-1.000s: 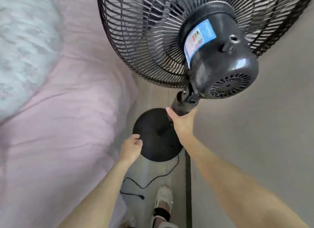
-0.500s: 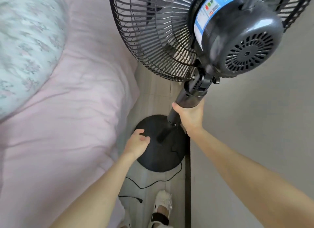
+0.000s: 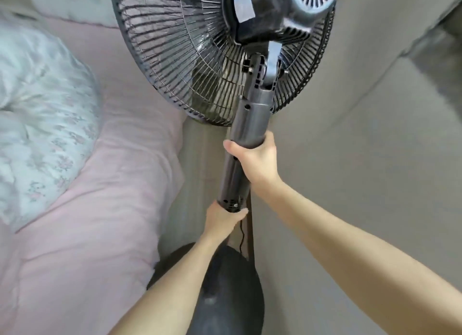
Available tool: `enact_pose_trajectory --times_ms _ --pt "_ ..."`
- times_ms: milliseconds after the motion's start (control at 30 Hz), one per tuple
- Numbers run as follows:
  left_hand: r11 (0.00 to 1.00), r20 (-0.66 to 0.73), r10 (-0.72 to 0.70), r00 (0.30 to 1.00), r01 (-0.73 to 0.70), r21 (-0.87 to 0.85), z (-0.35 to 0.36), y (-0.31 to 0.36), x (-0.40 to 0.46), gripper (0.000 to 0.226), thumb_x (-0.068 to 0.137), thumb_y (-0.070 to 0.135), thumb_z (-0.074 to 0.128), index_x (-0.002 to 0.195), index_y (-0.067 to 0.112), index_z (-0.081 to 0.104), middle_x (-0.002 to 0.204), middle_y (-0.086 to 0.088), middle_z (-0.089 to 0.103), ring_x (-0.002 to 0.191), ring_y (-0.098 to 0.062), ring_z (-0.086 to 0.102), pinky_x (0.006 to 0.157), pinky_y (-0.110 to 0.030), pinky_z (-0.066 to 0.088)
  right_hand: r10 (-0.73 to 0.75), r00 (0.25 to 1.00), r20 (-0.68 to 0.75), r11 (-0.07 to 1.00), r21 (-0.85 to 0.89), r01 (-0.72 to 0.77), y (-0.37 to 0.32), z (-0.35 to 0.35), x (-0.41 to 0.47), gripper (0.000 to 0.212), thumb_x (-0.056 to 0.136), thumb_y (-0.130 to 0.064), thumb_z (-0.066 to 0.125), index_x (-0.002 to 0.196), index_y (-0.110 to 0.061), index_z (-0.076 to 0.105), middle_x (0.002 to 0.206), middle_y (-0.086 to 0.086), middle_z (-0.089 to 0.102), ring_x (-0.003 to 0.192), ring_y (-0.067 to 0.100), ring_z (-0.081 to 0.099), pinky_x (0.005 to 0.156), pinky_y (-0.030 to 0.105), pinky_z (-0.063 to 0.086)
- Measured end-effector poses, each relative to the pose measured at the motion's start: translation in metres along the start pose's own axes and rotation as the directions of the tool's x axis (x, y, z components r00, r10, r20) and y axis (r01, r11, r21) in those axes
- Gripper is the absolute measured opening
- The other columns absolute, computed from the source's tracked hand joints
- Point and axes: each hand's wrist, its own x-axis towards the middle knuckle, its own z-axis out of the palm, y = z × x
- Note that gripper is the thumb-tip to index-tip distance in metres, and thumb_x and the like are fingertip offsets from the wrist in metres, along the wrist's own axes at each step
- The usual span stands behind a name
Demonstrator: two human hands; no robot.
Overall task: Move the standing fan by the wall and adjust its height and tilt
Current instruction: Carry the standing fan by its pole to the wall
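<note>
We see the standing fan point(image 3: 246, 124) between the pink bed point(image 3: 82, 209) at 9 o'clock and the wall point(image 3: 350, 159) at 3 o'clock. Our right hand point(image 3: 257, 159) wraps the upper column. Our left hand point(image 3: 222, 219), free of the fan half a second ago, now grips the pole just under the column's lower collar. The round base point(image 3: 232, 292) has shifted toward 6 o'clock.

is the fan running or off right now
Likely off: the blades behind the fan grille look still rather than a spinning blur, though the frame is soft.
</note>
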Motion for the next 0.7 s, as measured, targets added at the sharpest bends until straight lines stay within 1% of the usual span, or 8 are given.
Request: enact_pose_trajectory --times_ms 67,133,233,300,433,533,633,700 --pt "0.998 -0.057 0.017 0.998 -0.02 -0.054 -0.006 0.022 -0.011 0.035 0.071 0.017 0.077 0.1 0.007 0.061 0.091 -0.001 0.067 0.073 -0.008 0.058 0.05 -0.005 0.042 -0.031 0.999 0.01 0.999 0.018 0.031 -0.031 -0.005 -0.007 0.055 0.063 -0.026 0.081 0.104 -0.019 0.046 0.101 0.0 0.061 0.096 0.02 0.062 0.087 0.044 0.054" --pt "0.997 -0.073 0.041 0.997 -0.045 -0.063 -0.013 0.045 -0.024 0.025 0.07 0.015 0.075 0.092 0.008 0.062 0.084 0.0 0.065 0.073 -0.012 0.06 0.057 -0.01 0.042 -0.074 0.997 0.02 0.996 0.05 0.073 -0.062 -0.011 -0.012 0.05 0.064 -0.026 0.081 0.099 -0.021 0.046 0.097 -0.001 0.061 0.094 0.019 0.063 0.087 0.043 0.054" --pt "0.991 -0.064 0.123 0.99 -0.126 -0.051 -0.025 0.096 -0.047 0.016 0.072 0.012 0.07 0.065 0.011 0.056 0.062 0.0 0.057 0.059 -0.014 0.054 0.046 -0.009 0.039 -0.163 0.987 0.012 0.985 0.067 0.161 -0.117 -0.023 -0.021 0.046 0.064 -0.028 0.08 0.092 -0.028 0.043 0.096 -0.005 0.06 0.093 0.017 0.062 0.088 0.042 0.053" --pt "0.985 -0.073 0.159 0.985 -0.164 -0.061 -0.03 0.124 -0.057 0.015 0.07 0.014 0.071 0.074 0.007 0.059 0.067 -0.002 0.06 0.063 -0.015 0.057 0.048 -0.01 0.041 -0.217 0.976 0.006 0.974 0.067 0.216 -0.151 -0.029 -0.027 0.051 0.066 -0.03 0.079 0.101 -0.025 0.041 0.097 -0.006 0.058 0.095 0.016 0.06 0.088 0.04 0.053" --pt "0.954 -0.099 0.277 0.956 -0.286 -0.088 -0.047 0.198 -0.097 0.042 0.066 0.016 0.073 0.098 -0.007 0.06 0.079 -0.015 0.065 0.079 -0.025 0.065 0.057 -0.015 0.041 -0.36 0.932 -0.042 0.928 0.088 0.362 -0.237 -0.049 -0.053 0.052 0.068 -0.028 0.078 0.103 -0.022 0.039 0.089 -0.013 0.053 0.088 0.01 0.057 0.086 0.036 0.053" --pt "0.916 -0.122 0.378 0.918 -0.39 -0.097 -0.062 0.25 -0.134 0.04 0.066 0.016 0.074 0.098 -0.005 0.063 0.091 -0.018 0.069 0.092 -0.026 0.066 0.058 -0.014 0.041 -0.452 0.887 -0.092 0.88 0.116 0.461 -0.297 -0.064 -0.081 0.05 0.068 -0.029 0.077 0.102 -0.022 0.041 0.087 -0.015 0.054 0.089 0.011 0.059 0.086 0.036 0.053" --pt "0.869 -0.127 0.469 0.874 -0.482 -0.112 -0.08 0.294 -0.178 0.025 0.066 0.015 0.076 0.089 0.008 0.067 0.083 -0.001 0.069 0.081 -0.017 0.064 0.055 -0.014 0.042 -0.547 0.829 -0.115 0.823 0.109 0.558 -0.349 -0.076 -0.113 0.054 0.068 -0.035 0.077 0.106 -0.02 0.042 0.092 -0.012 0.056 0.096 0.015 0.059 0.085 0.033 0.052" --pt "0.837 -0.137 0.521 0.843 -0.536 -0.109 -0.095 0.319 -0.212 0.016 0.066 0.014 0.076 0.077 0.012 0.064 0.076 0.0 0.067 0.074 -0.016 0.062 0.053 -0.017 0.043 -0.607 0.785 -0.123 0.78 0.093 0.618 -0.381 -0.086 -0.14 0.06 0.069 -0.042 0.075 0.113 -0.017 0.043 0.102 -0.008 0.059 0.1 0.014 0.058 0.085 0.03 0.049"
